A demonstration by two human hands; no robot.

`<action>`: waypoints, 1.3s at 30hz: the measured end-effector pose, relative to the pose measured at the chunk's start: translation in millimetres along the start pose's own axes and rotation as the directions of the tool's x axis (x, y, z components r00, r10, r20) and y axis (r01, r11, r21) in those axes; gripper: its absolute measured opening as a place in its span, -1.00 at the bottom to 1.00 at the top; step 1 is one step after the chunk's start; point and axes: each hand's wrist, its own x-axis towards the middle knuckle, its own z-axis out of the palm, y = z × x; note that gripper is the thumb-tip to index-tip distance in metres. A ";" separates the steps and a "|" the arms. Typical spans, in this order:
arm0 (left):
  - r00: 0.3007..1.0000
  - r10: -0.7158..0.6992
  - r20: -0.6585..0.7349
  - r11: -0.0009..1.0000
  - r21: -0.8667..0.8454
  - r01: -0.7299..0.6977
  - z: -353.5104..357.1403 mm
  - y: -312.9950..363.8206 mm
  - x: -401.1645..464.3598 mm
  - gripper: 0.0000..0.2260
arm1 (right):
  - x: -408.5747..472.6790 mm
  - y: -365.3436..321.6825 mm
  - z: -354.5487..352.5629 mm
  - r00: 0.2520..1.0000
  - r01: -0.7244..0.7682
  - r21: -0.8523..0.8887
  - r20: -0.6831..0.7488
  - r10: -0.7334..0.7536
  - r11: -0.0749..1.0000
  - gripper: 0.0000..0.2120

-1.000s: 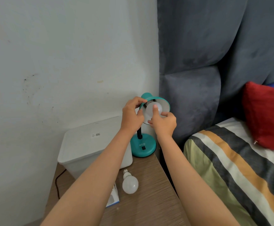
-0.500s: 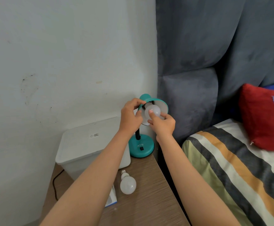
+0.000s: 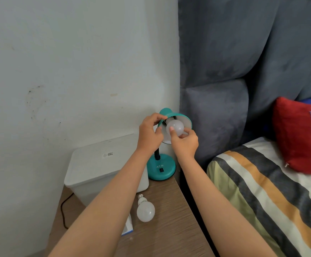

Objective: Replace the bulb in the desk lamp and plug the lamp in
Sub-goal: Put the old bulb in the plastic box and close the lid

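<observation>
A teal desk lamp stands on the wooden bedside table (image 3: pixel 169 219), its round base (image 3: pixel 161 167) near the far edge. My left hand (image 3: pixel 150 133) grips the rim of the teal shade (image 3: pixel 169 114), which tilts toward me. Inside the shade sits a white bulb (image 3: pixel 176 127), and my right hand (image 3: pixel 185 142) pinches it with thumb and fingers from below. A second white bulb (image 3: pixel 145 210) lies loose on the table, its screw cap pointing away from me. The lamp's plug is not in view.
A white lidded plastic box (image 3: pixel 99 164) fills the table's back left against the wall. A blue-and-white carton (image 3: pixel 128 227) lies under my left forearm. A black cable (image 3: pixel 62 210) runs down the left. A striped bed (image 3: pixel 262 201) with a red pillow (image 3: pixel 299 136) lies right.
My right hand's fingers have shifted around the bulb in the shade, the thumb now on its front. The left hand stays on the shade. The view has shifted slightly.
</observation>
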 end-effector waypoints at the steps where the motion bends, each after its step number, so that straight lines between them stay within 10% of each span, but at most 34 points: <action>1: 1.000 -0.003 0.002 1.000 0.000 0.003 0.7 1.0 -0.5 -0.66 | 0.7 -0.1 0.7 1.000 -0.028 0.023 0.001 0.028 0.999 -0.51; 7: 0.993 -0.040 0.113 0.999 -0.020 0.042 -15.9 7.7 -9.9 -0.66 | -13.5 -1.0 -1.4 0.996 -0.088 0.046 0.023 0.087 0.995 -0.46; 11: 0.994 -0.108 0.014 0.994 0.016 0.108 -53.2 -3.9 -35.3 -0.61 | -54.5 14.7 -0.7 0.991 0.134 0.027 -0.029 -0.133 0.991 -0.73; 14: 0.970 -0.219 -0.103 0.954 0.186 0.235 -92.4 -34.1 -61.5 -0.55 | -79.0 33.9 14.4 0.930 0.328 -0.132 0.220 -0.295 0.936 -0.77; 23: 0.680 -0.723 -0.120 0.547 0.502 0.670 -191.2 -104.0 -110.1 0.25 | -62.8 24.5 68.6 0.748 0.417 -0.439 0.663 -0.027 0.796 0.04; 39: 0.776 -0.624 -0.092 0.723 0.309 0.618 -197.7 -105.9 -124.5 -0.23 | -56.6 23.1 76.0 0.692 0.419 -0.439 0.721 0.033 0.795 -0.15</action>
